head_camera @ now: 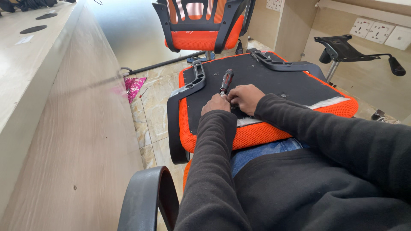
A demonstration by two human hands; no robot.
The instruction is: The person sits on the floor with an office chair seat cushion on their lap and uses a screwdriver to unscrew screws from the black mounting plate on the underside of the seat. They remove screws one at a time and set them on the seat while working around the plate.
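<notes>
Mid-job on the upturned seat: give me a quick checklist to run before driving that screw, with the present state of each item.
1. Screwdriver gripped: cannot tell; it stands between the left hand and right hand, fingers hidden.
2. Tip seated on a screw: cannot tell, hands cover it.
3. Seat cushion supported: ok, resting upside down on the lap.
4. Left armrest bracket on the seat base: ok, lying along the edge.
5. Far armrest bracket clear of the hands: ok.

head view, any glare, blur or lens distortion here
Head view: wide-angle lens bends the wooden desk edge at left; bright daylight washes out the floor at top; both hands and the screwdriver on the upturned seat cushion look sharp and evenly lit.
</notes>
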